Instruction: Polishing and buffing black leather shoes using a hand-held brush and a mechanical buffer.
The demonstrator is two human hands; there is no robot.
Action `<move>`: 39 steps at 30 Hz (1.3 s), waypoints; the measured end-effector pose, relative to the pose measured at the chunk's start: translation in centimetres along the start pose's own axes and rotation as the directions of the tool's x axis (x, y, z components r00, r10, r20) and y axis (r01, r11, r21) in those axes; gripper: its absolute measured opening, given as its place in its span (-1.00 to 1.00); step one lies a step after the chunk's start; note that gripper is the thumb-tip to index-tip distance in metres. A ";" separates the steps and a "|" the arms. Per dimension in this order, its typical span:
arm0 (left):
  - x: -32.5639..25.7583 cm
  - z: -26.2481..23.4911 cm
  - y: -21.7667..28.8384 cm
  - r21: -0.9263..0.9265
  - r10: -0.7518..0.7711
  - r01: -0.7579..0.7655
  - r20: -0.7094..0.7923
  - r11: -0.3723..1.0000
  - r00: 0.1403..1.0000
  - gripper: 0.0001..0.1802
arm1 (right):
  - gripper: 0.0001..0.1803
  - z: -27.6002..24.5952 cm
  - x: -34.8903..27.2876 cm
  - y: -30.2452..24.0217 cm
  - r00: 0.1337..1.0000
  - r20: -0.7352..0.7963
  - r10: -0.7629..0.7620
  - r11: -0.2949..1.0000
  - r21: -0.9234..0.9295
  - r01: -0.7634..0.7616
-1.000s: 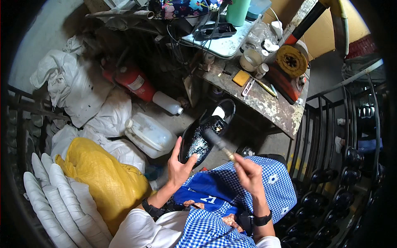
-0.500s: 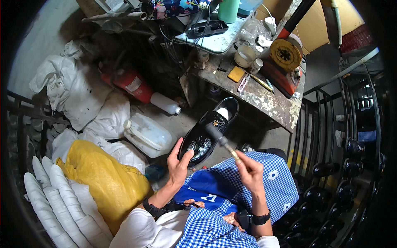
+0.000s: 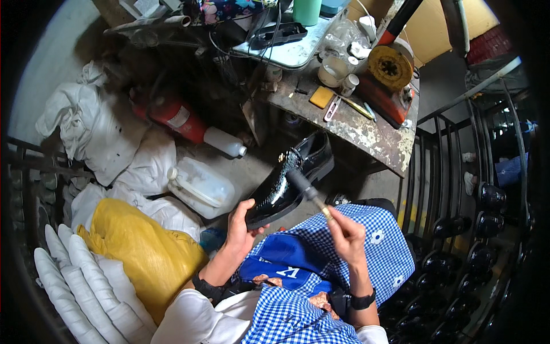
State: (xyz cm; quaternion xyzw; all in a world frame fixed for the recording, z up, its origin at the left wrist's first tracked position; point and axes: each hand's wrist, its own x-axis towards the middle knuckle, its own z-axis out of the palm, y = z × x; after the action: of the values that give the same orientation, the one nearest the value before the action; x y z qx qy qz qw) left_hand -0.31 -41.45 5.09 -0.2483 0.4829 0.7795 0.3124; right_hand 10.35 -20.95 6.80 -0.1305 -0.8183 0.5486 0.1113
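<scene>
The heel end of the glossy black leather dress shoe (image 3: 289, 180) is hidden behind the left hand (image 3: 240, 229), which grips it from below, fingers curled round the sole. The shoe tilts up above the lap, toe toward the rusty, paint-flecked counter (image 3: 366, 129). The right hand (image 3: 346, 235) pinches a dark-tipped, pale-handled brush (image 3: 306, 189), its tip touching the shoe's upper.
</scene>
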 end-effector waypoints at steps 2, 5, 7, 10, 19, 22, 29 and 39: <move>-0.3 0.0 0.1 -0.084 -0.121 0.119 -0.022 0.989 0.992 -0.67 | -0.73 0.3 -0.4 -0.3 1.000 -0.013 0.008 1.000 -0.019 -0.008; 0.1 -0.4 0.1 -0.090 -0.145 0.145 0.008 0.985 0.989 -0.68 | -0.73 0.6 -1.5 -1.1 0.984 0.141 -0.112 0.986 0.142 0.092; 0.0 -0.4 0.3 -0.091 -0.153 0.155 0.029 0.984 0.988 -0.68 | -0.72 0.2 -0.6 -0.4 0.997 0.054 -0.059 0.998 0.015 0.058; 0.2 -0.1 0.3 -0.102 -0.178 0.176 -0.005 0.979 0.984 -0.67 | -0.73 0.1 -0.4 -0.6 0.998 0.054 0.039 0.995 0.085 -0.043; 0.3 -1.1 -0.2 0.006 -0.081 0.080 0.049 0.997 0.996 -0.66 | -0.73 0.2 -1.0 -0.5 0.982 0.187 0.032 0.985 0.162 -0.063; -0.3 -1.2 0.7 0.058 -0.047 0.041 0.100 0.997 0.994 -0.66 | -0.72 -0.9 0.0 0.1 0.993 0.117 0.005 0.989 0.144 -0.022; 0.6 -2.6 0.8 0.067 -0.173 0.168 0.078 0.984 0.982 -0.67 | -0.63 -2.1 0.7 0.1 0.896 0.268 -0.353 0.875 -0.246 0.418; 0.7 -2.0 1.5 0.012 -0.311 0.310 0.070 0.950 0.948 -0.68 | -0.58 -3.4 2.0 0.7 0.914 0.197 -0.354 0.859 -0.318 0.401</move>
State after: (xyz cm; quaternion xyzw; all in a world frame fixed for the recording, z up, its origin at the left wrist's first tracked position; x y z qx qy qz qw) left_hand -1.72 -43.58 4.69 -0.2934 0.4268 0.7287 0.4481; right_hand 9.65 -17.05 7.51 0.0513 -0.9181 0.3683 0.1373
